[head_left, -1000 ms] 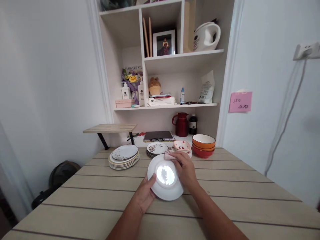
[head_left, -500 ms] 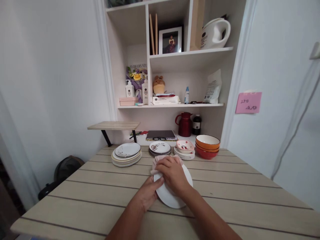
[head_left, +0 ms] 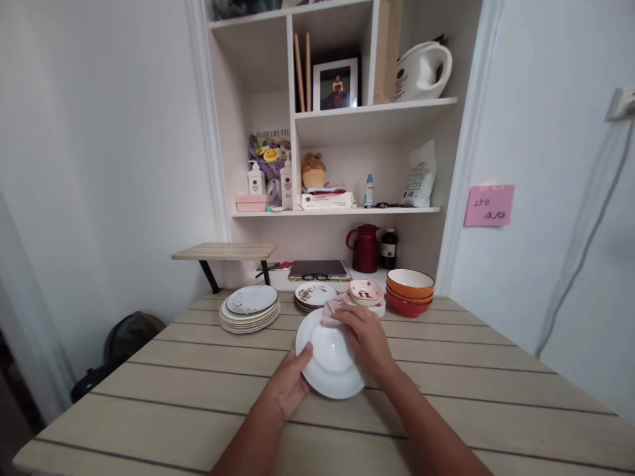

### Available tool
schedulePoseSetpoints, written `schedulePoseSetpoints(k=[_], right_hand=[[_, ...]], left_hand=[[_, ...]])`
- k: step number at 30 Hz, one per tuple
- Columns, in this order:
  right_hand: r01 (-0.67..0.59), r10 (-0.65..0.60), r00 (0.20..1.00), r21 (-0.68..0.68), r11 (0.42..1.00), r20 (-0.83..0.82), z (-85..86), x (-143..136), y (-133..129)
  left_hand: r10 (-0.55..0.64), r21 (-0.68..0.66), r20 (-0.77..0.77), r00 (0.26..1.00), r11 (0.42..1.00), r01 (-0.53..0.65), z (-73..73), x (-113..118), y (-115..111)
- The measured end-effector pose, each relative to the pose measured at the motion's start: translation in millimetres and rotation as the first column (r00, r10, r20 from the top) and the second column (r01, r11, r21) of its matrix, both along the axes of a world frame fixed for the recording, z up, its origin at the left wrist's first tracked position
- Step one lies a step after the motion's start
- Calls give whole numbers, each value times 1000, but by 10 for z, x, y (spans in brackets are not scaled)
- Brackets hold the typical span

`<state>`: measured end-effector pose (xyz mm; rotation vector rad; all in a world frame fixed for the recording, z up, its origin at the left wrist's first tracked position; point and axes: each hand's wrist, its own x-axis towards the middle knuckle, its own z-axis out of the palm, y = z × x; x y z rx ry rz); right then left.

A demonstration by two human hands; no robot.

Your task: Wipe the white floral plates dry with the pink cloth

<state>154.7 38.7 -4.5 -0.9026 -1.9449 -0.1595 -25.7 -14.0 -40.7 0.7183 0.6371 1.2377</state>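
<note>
A plain white plate [head_left: 327,377] is tilted up above the table, a round ring showing on the face toward me. My left hand [head_left: 288,382] grips its lower left edge, thumb on the face and fingers behind. At the upper right rim, my right hand [head_left: 366,340] presses a pale pink cloth [head_left: 335,307] against the plate, its fingers bent over the fabric. Part of the cloth lies hidden under those fingers. Beyond the plate stand a stack of dark-edged patterned plates [head_left: 316,295] and small pink-and-white square dishes [head_left: 366,289].
Light plates [head_left: 251,301] are stacked at the back left of the slatted wooden table [head_left: 208,396]. Orange and red bowls [head_left: 410,287] stand at the back right. Behind are a small raised shelf [head_left: 224,251], a red jug [head_left: 366,248] and a dark bottle [head_left: 389,248].
The plate has turned so its ringed face shows more fully, and it has shifted slightly left. My right hand and the cloth have moved right, to the upper right rim.
</note>
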Motion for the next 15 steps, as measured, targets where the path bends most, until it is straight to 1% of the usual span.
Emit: schedulePoseSetpoints(k=[2, 5, 7, 9, 10, 12, 15], right_hand=[[-63, 62, 997, 21, 998, 33, -29, -59, -25], [-178, 171, 978, 52, 983, 123, -73, -278, -136], [-268, 251, 942, 51, 962, 221, -100, -449, -226], [-334, 303, 901, 50, 941, 311, -119, -571, -287], [-345, 309, 891, 53, 937, 334, -125, -599, -297], [-326, 287, 900, 70, 943, 328, -135, -573, -263], [-237, 217, 955, 77, 969, 202, -154, -353, -103]], left_hand=[[70, -18, 59, 996, 997, -69, 8, -24, 33], [188, -73, 178, 966, 981, -177, 29, -98, 81], [226, -126, 233, 946, 971, -201, 46, -156, 102], [226, -159, 264, 938, 969, -189, 57, -197, 116], [226, -165, 272, 935, 969, -187, 59, -208, 122], [246, -162, 288, 925, 965, -206, 57, -208, 135], [330, -151, 278, 902, 942, -298, 50, -182, 152]])
